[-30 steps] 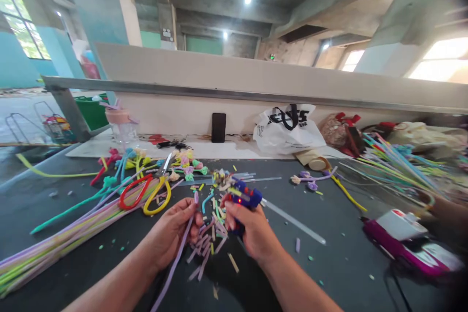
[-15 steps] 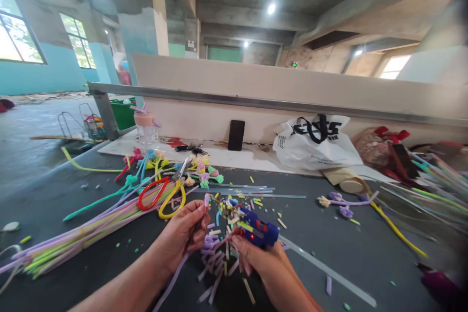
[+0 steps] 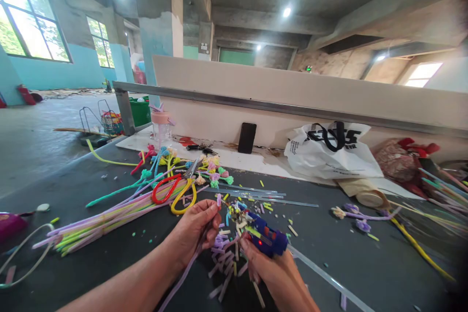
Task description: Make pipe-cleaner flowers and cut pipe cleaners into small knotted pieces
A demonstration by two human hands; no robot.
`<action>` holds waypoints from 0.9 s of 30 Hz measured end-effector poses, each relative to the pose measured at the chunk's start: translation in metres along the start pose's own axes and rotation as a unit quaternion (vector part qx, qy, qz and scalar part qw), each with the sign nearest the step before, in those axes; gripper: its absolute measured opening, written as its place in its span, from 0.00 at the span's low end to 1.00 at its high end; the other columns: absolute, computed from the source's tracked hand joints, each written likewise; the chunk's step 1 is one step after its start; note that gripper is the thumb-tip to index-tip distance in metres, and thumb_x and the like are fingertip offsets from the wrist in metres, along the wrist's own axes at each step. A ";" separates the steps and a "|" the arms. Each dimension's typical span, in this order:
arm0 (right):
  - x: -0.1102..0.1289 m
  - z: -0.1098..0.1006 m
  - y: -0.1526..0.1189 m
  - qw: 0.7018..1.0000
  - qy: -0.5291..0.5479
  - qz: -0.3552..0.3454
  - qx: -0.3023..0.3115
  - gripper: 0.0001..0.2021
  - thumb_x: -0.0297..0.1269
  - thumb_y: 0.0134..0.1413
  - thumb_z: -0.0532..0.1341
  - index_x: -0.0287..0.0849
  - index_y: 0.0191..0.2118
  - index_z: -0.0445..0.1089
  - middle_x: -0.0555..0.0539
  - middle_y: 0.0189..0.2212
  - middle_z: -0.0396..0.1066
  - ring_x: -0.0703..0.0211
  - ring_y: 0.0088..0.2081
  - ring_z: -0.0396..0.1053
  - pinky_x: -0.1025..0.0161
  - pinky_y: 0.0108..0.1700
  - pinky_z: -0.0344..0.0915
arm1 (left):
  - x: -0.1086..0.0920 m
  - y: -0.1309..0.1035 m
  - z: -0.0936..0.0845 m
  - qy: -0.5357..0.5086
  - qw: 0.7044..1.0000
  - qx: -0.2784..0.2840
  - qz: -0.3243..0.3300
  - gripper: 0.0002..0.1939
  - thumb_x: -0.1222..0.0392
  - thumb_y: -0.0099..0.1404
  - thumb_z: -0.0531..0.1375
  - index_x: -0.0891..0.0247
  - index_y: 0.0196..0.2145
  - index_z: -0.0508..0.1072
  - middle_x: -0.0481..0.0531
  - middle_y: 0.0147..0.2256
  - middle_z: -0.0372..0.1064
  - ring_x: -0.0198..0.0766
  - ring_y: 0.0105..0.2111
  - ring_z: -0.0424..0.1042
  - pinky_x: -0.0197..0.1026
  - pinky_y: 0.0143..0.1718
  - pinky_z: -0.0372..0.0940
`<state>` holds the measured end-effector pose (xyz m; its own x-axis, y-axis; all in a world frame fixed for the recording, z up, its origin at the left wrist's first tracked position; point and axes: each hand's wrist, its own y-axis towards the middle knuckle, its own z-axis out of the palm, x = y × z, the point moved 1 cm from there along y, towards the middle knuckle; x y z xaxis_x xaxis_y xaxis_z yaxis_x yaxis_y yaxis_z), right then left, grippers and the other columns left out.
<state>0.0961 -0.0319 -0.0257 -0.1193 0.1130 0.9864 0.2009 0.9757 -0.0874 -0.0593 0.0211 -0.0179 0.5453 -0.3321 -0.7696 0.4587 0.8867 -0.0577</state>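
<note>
My left hand [image 3: 200, 228] is closed in a pinch around a lilac pipe cleaner [image 3: 182, 280]. One short tip sticks up above the fingers, and the long end trails down toward the front edge of the view. Beside it, my right hand [image 3: 263, 264] is wrapped around a blue hot glue gun [image 3: 268, 238] with a small red light on. A long clear glue stick [image 3: 331, 278] runs out of the gun's back. The gun's nozzle points left toward the pipe cleaner tip, apart from it. Short cut pipe cleaner pieces [image 3: 224, 273] and purple curled ones lie between the hands.
Scissors [image 3: 179, 190] with red and yellow handles rest on a bundle of pipe cleaners [image 3: 106, 222]. Behind lie small pipe cleaner flowers [image 3: 215, 175] and clear glue sticks [image 3: 263, 195]. A phone [image 3: 247, 138], a lidded cup [image 3: 161, 129] and a white bag [image 3: 329, 151] stand at the back.
The whole view has shifted slightly, so things appear further right. Both hands keep the same holds on the pipe cleaner and the glue gun, with almost no movement relative to each other.
</note>
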 end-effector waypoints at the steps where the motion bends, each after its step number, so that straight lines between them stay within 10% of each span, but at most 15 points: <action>1: -0.001 0.001 0.000 1.000 -0.003 0.000 -0.004 0.19 0.53 0.35 0.62 0.39 0.22 0.66 0.56 0.07 0.53 0.69 0.10 0.50 0.69 0.14 0.50 | 0.000 0.000 0.000 0.002 1.000 -0.001 0.000 0.10 0.57 0.59 0.57 0.63 0.27 0.59 0.41 0.18 0.60 0.22 0.11 0.52 0.24 0.08 0.44; 27: 0.007 0.006 -0.005 0.999 -0.036 0.008 0.016 0.19 0.54 0.38 0.61 0.42 0.17 0.59 0.56 0.05 0.51 0.68 0.10 0.50 0.67 0.15 0.51 | 0.000 -0.002 0.002 0.014 1.000 0.010 0.022 0.12 0.55 0.58 0.58 0.64 0.26 0.61 0.42 0.18 0.60 0.22 0.11 0.51 0.25 0.08 0.45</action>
<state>0.0882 -0.0349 -0.0189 -0.1869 0.1413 0.9722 0.1733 0.9788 -0.1089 -0.0593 0.0189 -0.0164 0.5452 -0.2830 -0.7891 0.4490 0.8935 -0.0102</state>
